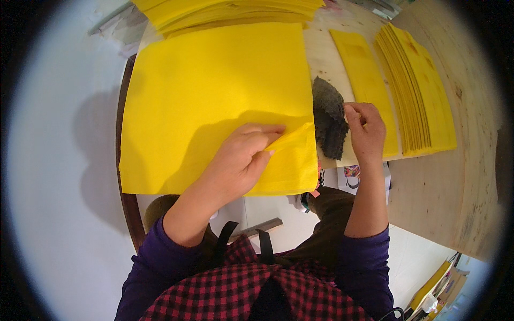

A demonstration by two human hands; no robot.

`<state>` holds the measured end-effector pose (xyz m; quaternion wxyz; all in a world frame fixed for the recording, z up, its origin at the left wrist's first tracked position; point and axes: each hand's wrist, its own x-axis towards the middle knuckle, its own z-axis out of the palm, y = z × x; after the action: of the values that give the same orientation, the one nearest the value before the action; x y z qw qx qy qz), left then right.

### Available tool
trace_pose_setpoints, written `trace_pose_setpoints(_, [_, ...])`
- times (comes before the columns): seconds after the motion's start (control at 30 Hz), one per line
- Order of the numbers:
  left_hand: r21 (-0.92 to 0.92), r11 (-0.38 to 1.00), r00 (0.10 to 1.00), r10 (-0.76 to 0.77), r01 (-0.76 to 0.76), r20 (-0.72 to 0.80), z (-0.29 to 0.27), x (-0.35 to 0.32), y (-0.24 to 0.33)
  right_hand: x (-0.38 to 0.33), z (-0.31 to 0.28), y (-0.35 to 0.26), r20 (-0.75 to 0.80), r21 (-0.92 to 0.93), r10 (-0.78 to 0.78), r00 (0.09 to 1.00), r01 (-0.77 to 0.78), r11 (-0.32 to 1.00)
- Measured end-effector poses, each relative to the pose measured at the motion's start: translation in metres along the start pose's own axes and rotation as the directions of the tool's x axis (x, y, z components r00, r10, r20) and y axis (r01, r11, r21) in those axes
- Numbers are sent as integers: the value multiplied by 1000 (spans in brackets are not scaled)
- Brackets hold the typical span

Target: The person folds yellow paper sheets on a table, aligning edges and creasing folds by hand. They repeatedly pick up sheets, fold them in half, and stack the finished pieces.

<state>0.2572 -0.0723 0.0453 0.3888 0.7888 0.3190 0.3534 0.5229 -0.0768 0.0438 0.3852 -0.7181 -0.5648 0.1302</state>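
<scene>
A stack of square yellow cloth sheets (214, 80) lies in front of me. My left hand (241, 155) rests over its near right part, thumb and fingers closed on a raised crease of the top sheet. To the right of the stack is a crumpled dark grey cloth (329, 120), rough in texture. My right hand (367, 131) is closed at the right edge of this cloth, with thumb and forefinger pinched against it. The curled fingers partly hide the grip.
Another yellow pile (230, 13) sits behind the stack. On the wooden table (439, 187), a flat yellow strip (369, 85) lies beside a thick pile of folded yellow pieces (417, 91). A white wall (59, 134) borders the left. My legs are under the near edge.
</scene>
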Motion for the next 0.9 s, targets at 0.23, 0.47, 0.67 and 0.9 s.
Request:
trace_pose_setpoints(0.23, [-18, 1000, 1000, -25, 25, 16, 0, 0, 1, -20, -19, -13, 569, 561, -245, 785, -153, 813])
trace_pose_setpoints(0.47, [-33, 999, 1000, -23, 23, 12, 0, 1, 1, -23, -8, -21, 679, 544, -195, 707, -308, 781])
trace_pose_setpoints(0.67, [-39, 999, 999, -31, 31, 18, 0, 2, 4, -20, -7, -30, 672, 568, -193, 715, -330, 754])
trace_pose_setpoints(0.9, [-20, 999, 999, -27, 27, 38, -1, 3, 6, -17, -5, -36, 659, 581, -218, 720, -303, 756])
